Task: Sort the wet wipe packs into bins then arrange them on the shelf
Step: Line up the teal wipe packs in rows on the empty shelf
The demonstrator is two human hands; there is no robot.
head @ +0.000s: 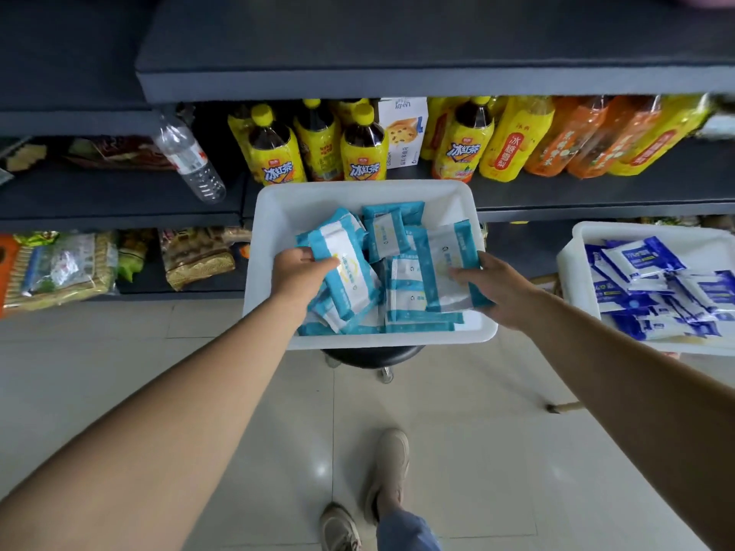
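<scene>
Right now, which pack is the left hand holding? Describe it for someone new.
Find the white bin on the black stool before the drinks shelf. In its left half, the left hand grips one teal-and-white pack, tilted atop the others.

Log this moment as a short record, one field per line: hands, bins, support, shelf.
left hand: grips a teal wipe pack in the middle bin
right hand: holds another teal pack
middle bin: white, holds teal packs only
right bin: white, holds dark blue packs
support: middle bin sits on a black stool
shelf behind: yellow tea bottles, a clear bottle leaning
</scene>
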